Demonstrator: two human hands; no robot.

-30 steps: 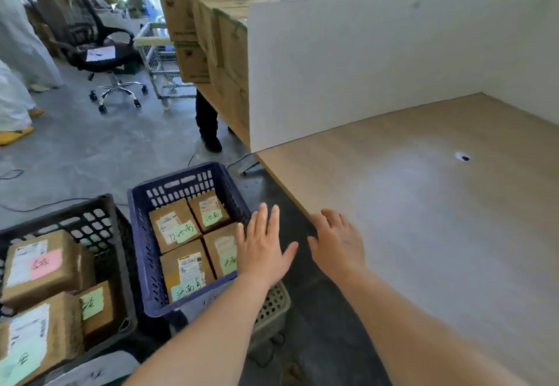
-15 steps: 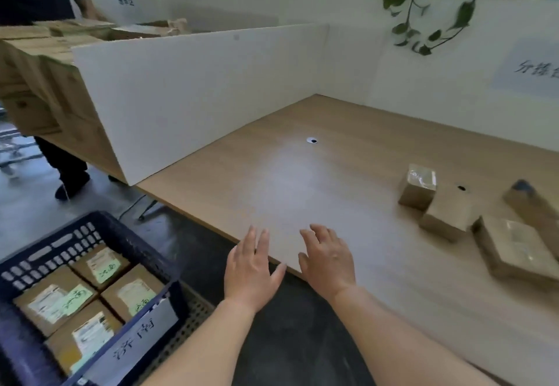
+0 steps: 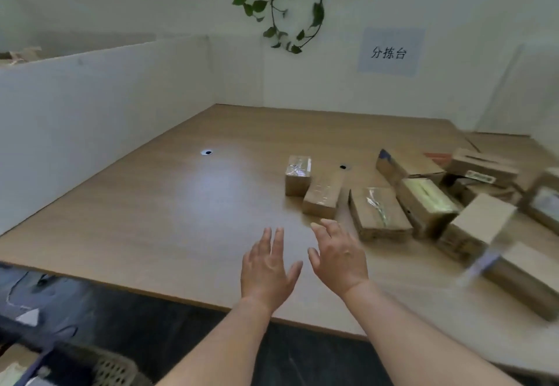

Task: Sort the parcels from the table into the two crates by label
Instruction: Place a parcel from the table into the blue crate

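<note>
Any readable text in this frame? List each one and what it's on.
"分拣台": sign on the back wall.
Barcode sticker on a parcel at far right: too small to read.
Pale label among the boxes at the right edge: motion-blurred, unreadable.
Nothing else legible.
</note>
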